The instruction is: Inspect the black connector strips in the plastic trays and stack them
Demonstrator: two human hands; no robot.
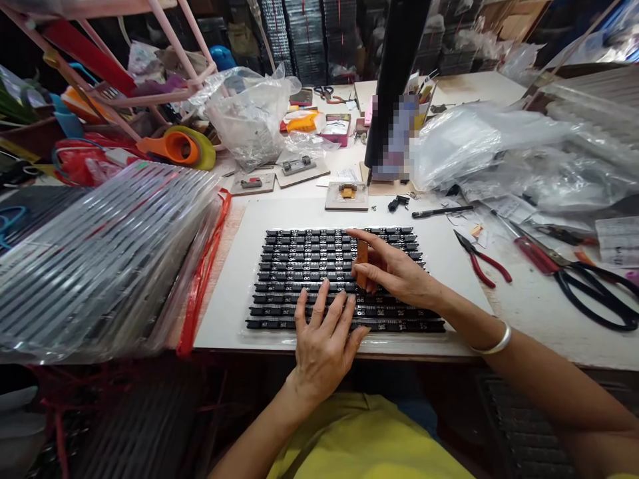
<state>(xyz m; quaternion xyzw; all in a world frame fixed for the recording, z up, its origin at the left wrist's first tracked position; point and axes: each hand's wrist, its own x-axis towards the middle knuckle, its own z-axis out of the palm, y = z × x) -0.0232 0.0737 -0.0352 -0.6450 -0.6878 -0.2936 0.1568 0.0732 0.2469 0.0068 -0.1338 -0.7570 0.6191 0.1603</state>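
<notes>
A white board lay on the bench, and on it sat rows of black strips, packed side by side from the far edge to the near one. The rows looked full and even; no gap showed among them, so the laying-out seemed largely done. Whether the strips had each been worked over could not be told from their look, since marked and unmarked ones appeared alike.

To the left a stack of clear tubes leaned against the board, seemingly a large supply, though their contents were too blurred to make out.

The left hand lay flat and open, fingers spread, pressing the near rows down. The right hand was closed around a small brown block, held upright between thumb and fingers and set on a middle row, right of centre. Judging by that spot, the far rows may have been covered and the near ones were left, but this was a guess.

Red pliers and scissors lay idle to the right.
</notes>
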